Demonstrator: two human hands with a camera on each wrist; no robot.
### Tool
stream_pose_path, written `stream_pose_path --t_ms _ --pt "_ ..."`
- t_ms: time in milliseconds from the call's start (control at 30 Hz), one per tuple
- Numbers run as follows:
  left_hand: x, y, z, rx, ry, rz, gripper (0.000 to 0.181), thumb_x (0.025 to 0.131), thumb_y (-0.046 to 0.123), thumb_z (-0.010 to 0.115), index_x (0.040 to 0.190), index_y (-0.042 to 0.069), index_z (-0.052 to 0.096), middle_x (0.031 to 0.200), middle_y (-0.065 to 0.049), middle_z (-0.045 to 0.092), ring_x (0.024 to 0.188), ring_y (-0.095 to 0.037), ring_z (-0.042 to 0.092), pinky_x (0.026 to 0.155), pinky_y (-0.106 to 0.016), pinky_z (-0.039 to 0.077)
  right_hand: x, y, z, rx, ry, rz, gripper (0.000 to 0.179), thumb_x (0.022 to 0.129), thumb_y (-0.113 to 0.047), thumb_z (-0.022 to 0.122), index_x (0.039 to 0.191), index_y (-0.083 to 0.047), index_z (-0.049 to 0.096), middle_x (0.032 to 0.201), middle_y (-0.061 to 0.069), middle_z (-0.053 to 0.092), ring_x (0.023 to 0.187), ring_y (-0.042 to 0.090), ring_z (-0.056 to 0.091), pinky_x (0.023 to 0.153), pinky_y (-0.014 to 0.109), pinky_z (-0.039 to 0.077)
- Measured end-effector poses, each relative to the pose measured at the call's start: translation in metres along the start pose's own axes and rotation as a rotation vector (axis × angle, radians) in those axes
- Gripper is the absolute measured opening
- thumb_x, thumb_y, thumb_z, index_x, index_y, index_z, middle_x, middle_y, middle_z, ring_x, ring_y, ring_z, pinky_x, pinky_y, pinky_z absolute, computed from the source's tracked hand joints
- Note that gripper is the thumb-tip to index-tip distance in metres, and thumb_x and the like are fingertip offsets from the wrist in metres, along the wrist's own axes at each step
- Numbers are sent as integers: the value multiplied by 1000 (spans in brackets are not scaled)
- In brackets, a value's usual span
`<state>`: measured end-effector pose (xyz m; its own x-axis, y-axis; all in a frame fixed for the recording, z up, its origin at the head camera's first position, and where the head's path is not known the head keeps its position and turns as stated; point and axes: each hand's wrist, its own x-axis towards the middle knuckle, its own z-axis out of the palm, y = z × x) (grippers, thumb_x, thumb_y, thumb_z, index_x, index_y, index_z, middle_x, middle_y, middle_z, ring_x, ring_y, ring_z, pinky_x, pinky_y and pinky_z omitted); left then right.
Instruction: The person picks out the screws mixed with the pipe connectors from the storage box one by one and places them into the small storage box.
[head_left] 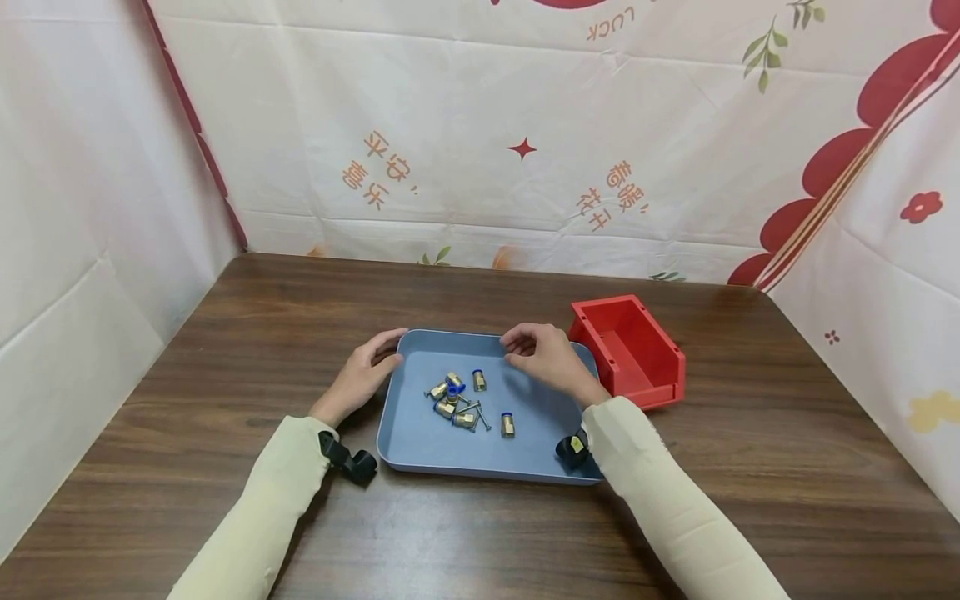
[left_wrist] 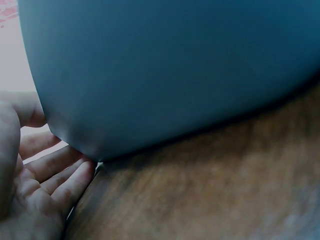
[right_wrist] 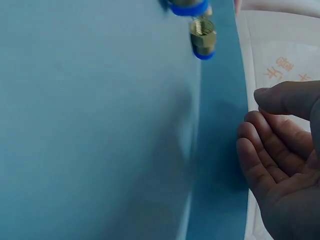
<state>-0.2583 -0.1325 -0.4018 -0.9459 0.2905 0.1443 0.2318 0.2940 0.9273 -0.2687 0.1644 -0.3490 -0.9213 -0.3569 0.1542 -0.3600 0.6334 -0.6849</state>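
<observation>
A blue-grey tray (head_left: 442, 454) lies on the table. Brass fittings with blue rings (head_left: 464, 420) and several small screws (head_left: 483, 417) are scattered in it, mostly toward its left half. My left hand (head_left: 356, 382) is at the tray's far left corner, fingers and thumb extended against the outside of its wall. Part of those fingertips is hidden behind the wall in the left wrist view. Over the far right part of the tray hovers my right hand (head_left: 549, 360), loosely curled, thumb near the fingers. I see nothing between them in the right wrist view, where a fitting (right_wrist: 203, 37) shows farther off.
A red bin (head_left: 630, 346) stands to the right, close against the tray's right side and beside my right wrist. The brown wooden table (head_left: 225, 375) extends around the tray. A printed white cloth (head_left: 465, 108) hangs behind its far edge.
</observation>
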Motion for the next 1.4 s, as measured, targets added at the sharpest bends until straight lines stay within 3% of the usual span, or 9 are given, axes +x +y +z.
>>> stream_pose_path --t_ms 400,1000,1400 --pt "-1 0 2 -7 -9 -7 44 100 10 45 143 1 39 142 -25 44 131 -38 43 108 -53 35 0 -3 17 9 -66 -17 24 82 -6 72 105 -1 69 97 11 69 82 18 61 80 31 55" --pt "-1 0 1 -7 1 0 44 100 11 46 142 1 40 141 -25 45 130 -38 44 107 -53 35 -3 -10 22 39 -175 -43 15 82 -10 74 97 -8 73 88 3 70 75 13 58 69 21 51" --pt "0 1 0 -15 -3 6 44 100 11 46 142 0 39 140 -25 46 129 -38 44 107 -53 35 -1 -9 23 62 -318 -75 30 79 -12 77 108 -7 71 103 6 71 86 13 64 81 23 55"
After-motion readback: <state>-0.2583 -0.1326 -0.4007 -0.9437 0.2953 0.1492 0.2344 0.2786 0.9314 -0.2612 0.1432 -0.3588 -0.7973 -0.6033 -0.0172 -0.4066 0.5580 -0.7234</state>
